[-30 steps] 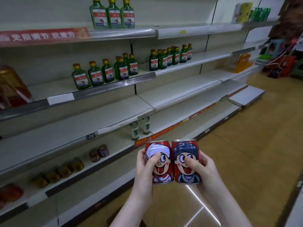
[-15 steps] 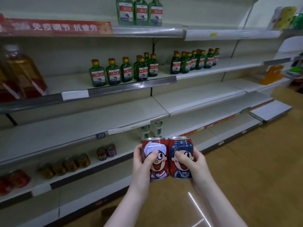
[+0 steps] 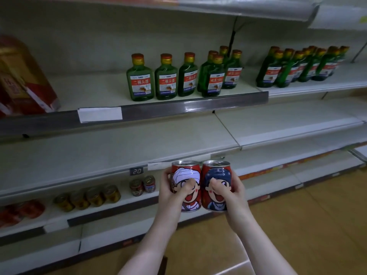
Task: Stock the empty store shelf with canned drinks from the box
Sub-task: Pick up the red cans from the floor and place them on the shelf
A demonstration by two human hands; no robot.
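Observation:
My left hand (image 3: 170, 192) grips a red can with a white-capped cartoon face (image 3: 187, 176). My right hand (image 3: 231, 190) grips a red can with a blue-capped cartoon face (image 3: 217, 175). Both cans stand upright, side by side and touching, just in front of the edge of a bare white shelf (image 3: 119, 147) at waist height. On the shelf below, to the left of my hands, stand two similar red cans (image 3: 142, 186). The box is not in view.
Green glass bottles (image 3: 178, 76) line the shelf above, with more bottles (image 3: 297, 66) at the right. A large amber bottle (image 3: 21, 76) stands far left. Small yellow jars (image 3: 89, 197) and red tins (image 3: 23, 210) sit on the lower shelf. Wooden floor (image 3: 307, 225) lies at the right.
My view has turned left and closer to the shelves. Both hands have carried the two cans up and toward the edge of the bare shelf.

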